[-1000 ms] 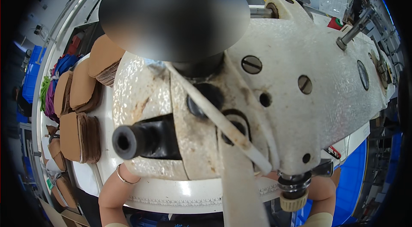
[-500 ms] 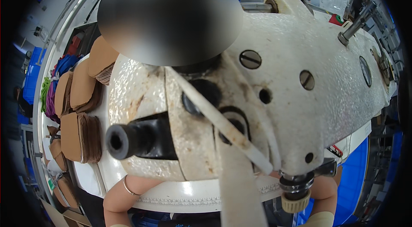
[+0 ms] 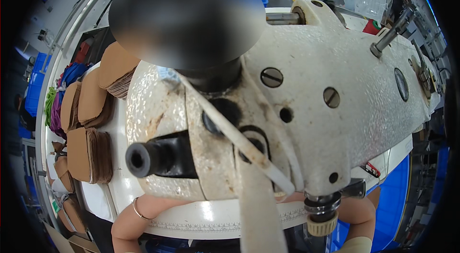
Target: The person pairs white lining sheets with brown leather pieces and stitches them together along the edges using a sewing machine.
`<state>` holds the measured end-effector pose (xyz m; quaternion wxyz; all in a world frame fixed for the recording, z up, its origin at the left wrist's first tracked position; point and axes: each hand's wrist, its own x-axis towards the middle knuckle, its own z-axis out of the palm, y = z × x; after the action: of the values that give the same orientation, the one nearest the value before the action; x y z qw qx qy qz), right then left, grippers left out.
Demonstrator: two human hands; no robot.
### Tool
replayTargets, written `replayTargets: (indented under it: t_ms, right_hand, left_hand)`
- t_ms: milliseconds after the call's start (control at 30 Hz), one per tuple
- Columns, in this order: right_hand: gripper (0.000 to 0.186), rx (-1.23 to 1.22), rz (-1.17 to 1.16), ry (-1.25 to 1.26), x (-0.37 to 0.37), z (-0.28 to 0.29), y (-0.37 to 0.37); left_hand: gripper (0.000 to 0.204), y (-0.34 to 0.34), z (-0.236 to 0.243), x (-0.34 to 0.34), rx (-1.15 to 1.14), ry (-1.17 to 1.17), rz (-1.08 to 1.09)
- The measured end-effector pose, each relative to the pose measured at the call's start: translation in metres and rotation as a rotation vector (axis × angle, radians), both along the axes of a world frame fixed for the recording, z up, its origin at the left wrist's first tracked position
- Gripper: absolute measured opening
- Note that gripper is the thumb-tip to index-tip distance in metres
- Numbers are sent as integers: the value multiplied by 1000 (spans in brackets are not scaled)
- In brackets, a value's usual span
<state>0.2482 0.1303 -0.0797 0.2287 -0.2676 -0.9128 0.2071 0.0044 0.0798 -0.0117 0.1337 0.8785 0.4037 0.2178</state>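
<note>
A white industrial sewing machine head (image 3: pixel 306 71) fills the middle, stained and worn, with slotted screws and a black spool-like knob (image 3: pixel 139 159) on its left. My left forearm (image 3: pixel 128 224), with a thin bracelet (image 3: pixel 138 209) on it, reaches in from below and passes behind the machine. On the other side my right forearm (image 3: pixel 359 217) comes in by the ridged thumbscrew (image 3: pixel 322 224) and also disappears behind it. Both hands are hidden by the machine, so what they hold or touch does not show. A pale strip (image 3: pixel 258 205) runs down the front of the machine.
Stacks of brown flat pieces (image 3: pixel 81 155) stand at the left on the white table, beside purple and green bundles (image 3: pixel 53 109). A ruler scale (image 3: pixel 211 227) runs along the table's near edge. A blue bin (image 3: pixel 395 200) lies at the lower right, with a red tool (image 3: pixel 371 170) near it.
The machine has shifted slightly left and down in the view, along with my right forearm. My left forearm sits a little farther left. My hands stay hidden.
</note>
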Motion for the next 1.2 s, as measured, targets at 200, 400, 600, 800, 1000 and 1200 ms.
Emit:
replayTargets:
  t_ms: [200,400,600,800,1000,1200]
  right_hand:
    - [17,-13,-8,-19,1,3,-2]
    - [18,-32,-21,-51,1,6,-1]
    - [20,-66,-45,-100,-1,16,-3]
    - [19,-65,-131,-195,-1,-9,-9]
    - [26,1141,269,-105,9,-51,9]
    - [14,752,107,-243,18,11,1]
  left_hand:
    - [34,14,4,-7,228,105,12]
    - [34,27,-18,-13,210,-30,1]
    - [33,36,-48,-14,159,-180,-19]
    - [32,31,-60,-2,117,-260,9]
    - [37,17,-50,6,-15,-369,73]
    - [40,-11,-25,-8,-55,-138,216]
